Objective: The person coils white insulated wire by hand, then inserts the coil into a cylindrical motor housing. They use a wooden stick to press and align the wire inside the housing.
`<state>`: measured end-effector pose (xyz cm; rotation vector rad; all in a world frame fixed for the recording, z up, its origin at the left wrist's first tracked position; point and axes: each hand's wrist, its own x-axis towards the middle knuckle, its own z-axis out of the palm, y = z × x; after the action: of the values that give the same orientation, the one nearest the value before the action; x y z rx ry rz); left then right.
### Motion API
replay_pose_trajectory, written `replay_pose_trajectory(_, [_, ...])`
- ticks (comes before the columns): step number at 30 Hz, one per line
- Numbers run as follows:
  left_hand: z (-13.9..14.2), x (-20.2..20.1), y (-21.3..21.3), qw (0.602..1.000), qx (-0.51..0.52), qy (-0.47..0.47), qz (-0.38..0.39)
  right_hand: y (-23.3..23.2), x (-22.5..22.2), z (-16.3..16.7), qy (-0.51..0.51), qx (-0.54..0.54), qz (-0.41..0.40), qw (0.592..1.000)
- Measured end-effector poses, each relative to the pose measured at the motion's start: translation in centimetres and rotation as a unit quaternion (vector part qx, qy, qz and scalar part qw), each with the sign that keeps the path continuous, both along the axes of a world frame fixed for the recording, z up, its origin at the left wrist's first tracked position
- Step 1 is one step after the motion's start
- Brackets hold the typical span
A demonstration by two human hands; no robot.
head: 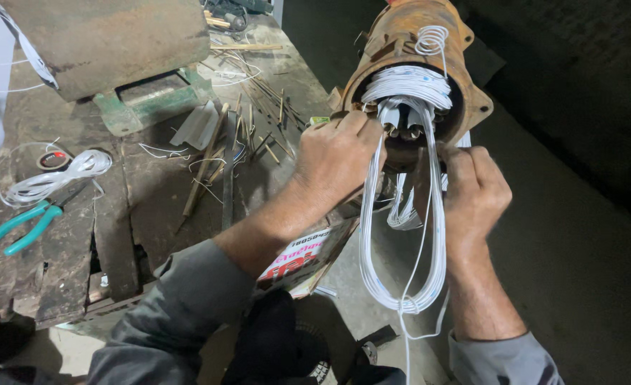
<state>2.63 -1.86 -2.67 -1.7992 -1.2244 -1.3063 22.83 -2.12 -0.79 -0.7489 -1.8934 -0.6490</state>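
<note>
a: gripping white wire coil (408, 235) at frame centre, left hand (337, 157) fingers closed on strands at rusty motor housing (401, 43) mouth.
b: right hand (476, 192) likewise, fingers pinched on coil's right side; teal pliers (23, 227) lower left on workbench (137, 207).

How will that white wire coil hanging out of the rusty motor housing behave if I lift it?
The white wire coil droops in a long loop, so it is probably floppy. Its many loose strands may splay or snag. It looks light, but its top sits inside the rusty motor housing, so it likely resists pulling.
</note>
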Motion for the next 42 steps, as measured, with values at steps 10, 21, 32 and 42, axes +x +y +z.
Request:
replay_pose_trajectory(10, [-0.4,-0.2,-0.2,0.999,-0.018,-0.034,-0.025,0.0,0.6,1.0,-0.042,0.010,0.041,0.998])
replay_pose_trajectory(21, [-0.4,-1.4,-0.9,0.998,0.000,0.039,-0.048,1.4,1.1,1.9,-0.174,0.141,0.031,0.974])
replay_pose_trajectory(32, [-0.7,0.4,-0.9,0.999,-0.027,0.017,0.003,1.1,1.6,3.6,-0.233,0.154,-0.041,0.959])
replay_pose_trajectory(42, [0.4,0.1,-1.9,0.998,-0.054,0.022,0.001,-1.9,0.5,2.7,-0.161,0.055,-0.005,0.985])
